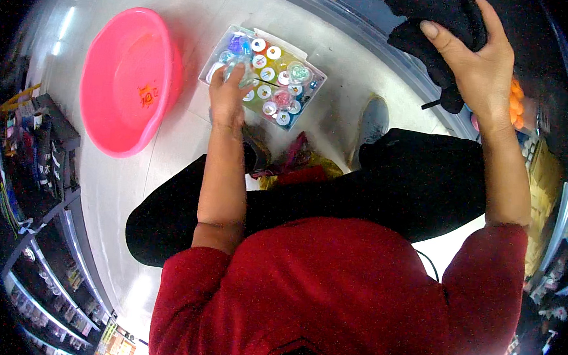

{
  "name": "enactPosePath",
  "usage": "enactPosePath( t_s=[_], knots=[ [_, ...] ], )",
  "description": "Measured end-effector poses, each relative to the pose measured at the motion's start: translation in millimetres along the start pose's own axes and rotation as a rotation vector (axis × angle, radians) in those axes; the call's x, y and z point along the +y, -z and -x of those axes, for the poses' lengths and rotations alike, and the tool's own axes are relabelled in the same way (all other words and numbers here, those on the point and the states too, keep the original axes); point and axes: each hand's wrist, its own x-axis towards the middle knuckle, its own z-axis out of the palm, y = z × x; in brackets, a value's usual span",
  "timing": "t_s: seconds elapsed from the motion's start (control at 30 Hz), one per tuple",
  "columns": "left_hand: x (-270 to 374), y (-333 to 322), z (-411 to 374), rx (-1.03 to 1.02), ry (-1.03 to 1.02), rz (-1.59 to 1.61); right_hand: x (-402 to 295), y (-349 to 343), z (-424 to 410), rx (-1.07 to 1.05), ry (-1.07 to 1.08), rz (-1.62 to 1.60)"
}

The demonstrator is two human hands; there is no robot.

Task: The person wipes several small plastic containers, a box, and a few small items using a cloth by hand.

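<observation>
My left hand (228,93) reaches over the left part of an open white box (312,67), its fingers closed on a clear round plastic container (244,75). The box stands on the floor and holds several small round containers with white stickers on their lids, in blue, yellow, red and green. A pale green one (299,73) and a pink one (282,99) lie on top of the others. At the upper right my right hand (486,58) has thumb and fingers spread against a black cloth-like item (419,44); whether it grips the item I cannot tell.
A pink plastic basin (124,80) stands on the floor at the left. Dark store shelves (50,256) with goods run along the lower left. Orange items (516,104) sit beyond my right wrist. A red and yellow package (303,175) lies between my feet.
</observation>
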Motion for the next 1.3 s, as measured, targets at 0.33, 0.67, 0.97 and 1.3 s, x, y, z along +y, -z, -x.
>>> enactPosePath(
  t_s=[0.33,0.67,0.97,1.3],
  knots=[
    [-72.7,30.9,-14.8,0.014,-0.150,-0.805,-22.0,14.0,0.5,-0.062,-0.165,-0.011],
    [-84.9,-12.9,-7.2,-0.364,-0.506,-1.392,14.0,22.6,7.6,-0.081,0.025,0.080],
    [-109.0,-4.1,-18.3,-0.455,-0.312,-1.618,-15.3,19.8,6.3,-0.153,-0.211,-0.071],
    [-36.6,-29.7,3.2,-0.509,0.320,0.131,2.3,8.8,6.1,-0.148,-0.093,0.050]
  ],
)
